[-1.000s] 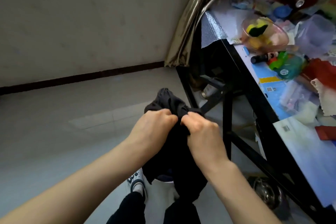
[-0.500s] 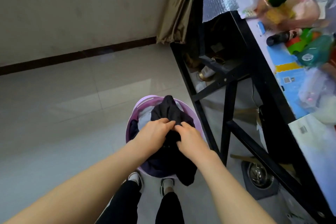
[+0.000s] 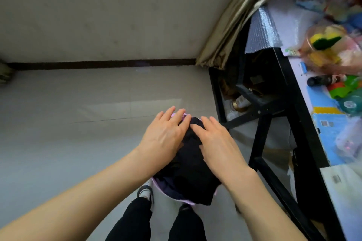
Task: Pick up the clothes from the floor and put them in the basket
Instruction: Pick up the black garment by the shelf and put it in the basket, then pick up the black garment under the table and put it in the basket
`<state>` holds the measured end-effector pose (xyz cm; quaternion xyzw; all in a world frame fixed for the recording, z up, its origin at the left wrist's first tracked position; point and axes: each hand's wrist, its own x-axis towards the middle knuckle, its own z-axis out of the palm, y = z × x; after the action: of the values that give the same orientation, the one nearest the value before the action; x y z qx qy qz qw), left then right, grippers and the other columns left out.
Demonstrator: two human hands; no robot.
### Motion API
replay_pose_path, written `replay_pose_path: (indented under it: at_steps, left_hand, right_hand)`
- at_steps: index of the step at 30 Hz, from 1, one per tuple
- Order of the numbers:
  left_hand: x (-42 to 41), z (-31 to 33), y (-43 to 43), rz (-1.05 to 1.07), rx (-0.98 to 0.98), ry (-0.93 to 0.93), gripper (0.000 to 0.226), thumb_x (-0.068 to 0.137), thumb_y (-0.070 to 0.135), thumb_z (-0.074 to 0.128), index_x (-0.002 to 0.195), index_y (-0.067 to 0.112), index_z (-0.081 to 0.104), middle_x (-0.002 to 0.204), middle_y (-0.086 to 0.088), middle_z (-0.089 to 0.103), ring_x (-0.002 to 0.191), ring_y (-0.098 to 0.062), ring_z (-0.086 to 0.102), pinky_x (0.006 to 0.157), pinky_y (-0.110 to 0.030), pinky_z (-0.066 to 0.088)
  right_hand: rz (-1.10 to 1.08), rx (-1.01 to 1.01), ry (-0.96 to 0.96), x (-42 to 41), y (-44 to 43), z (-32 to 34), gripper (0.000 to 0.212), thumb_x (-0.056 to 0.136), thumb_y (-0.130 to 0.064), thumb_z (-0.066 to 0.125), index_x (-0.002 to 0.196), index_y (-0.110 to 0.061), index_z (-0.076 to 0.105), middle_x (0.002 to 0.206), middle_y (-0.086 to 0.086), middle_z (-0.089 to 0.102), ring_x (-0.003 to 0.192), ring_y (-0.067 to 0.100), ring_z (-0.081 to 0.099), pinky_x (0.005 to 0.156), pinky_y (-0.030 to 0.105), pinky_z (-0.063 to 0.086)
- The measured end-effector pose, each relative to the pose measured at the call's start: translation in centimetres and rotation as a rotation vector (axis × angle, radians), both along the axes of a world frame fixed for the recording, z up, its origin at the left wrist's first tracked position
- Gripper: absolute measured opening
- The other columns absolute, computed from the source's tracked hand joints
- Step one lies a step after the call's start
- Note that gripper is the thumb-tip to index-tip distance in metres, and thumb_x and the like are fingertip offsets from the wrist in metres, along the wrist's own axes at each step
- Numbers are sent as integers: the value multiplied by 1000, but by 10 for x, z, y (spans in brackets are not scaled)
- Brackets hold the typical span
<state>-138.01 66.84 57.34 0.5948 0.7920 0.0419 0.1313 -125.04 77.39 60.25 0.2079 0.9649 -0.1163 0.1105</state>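
Note:
A dark black garment (image 3: 189, 164) lies heaped in a pale purple basket (image 3: 184, 200) on the floor just in front of my feet. One edge of the cloth hangs over the basket's near rim. My left hand (image 3: 165, 137) and my right hand (image 3: 217, 143) are both flat, palms down, fingers spread, over the top of the garment. Neither hand grips the cloth. Most of the basket is hidden under the clothes and my hands; only bits of its rim show.
A black metal-framed table (image 3: 290, 92) stands close on the right, its top cluttered with bottles, bags and papers. A curtain (image 3: 233, 31) hangs in the corner. Pale tiled floor (image 3: 78, 123) stretches to the left up to the wall.
Both hands let go of the black garment and opened flat on top of it. The garment has gone down into the basket.

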Motion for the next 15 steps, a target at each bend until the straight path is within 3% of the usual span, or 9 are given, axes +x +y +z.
replay_pose_path:
  at_steps: [4, 9, 15]
  left_hand:
    - [10, 50, -38, 214, 54, 106, 78, 80, 34, 69, 144, 9, 32, 149, -14, 35, 137, -36, 31, 109, -46, 32]
    - [38, 99, -110, 499, 80, 216, 83, 68, 34, 80, 137, 6, 44, 140, -17, 47, 130, -39, 42, 102, -50, 41]
    - [108, 148, -218, 865, 112, 359, 79, 77, 37, 72, 143, 9, 37, 146, -13, 41, 135, -35, 35, 109, -47, 34]
  right_hand:
    - [201, 87, 84, -19, -23, 40, 62, 74, -4, 68, 133, -15, 49, 139, 13, 44, 134, 38, 34, 104, 46, 36]
    - [468, 120, 214, -26, -66, 90, 68, 72, -5, 70, 135, -17, 47, 144, 15, 40, 138, 39, 30, 109, 50, 32]
    - [860, 140, 312, -17, -153, 135, 73, 69, -9, 76, 136, -17, 46, 146, 17, 38, 139, 40, 28, 108, 53, 33]
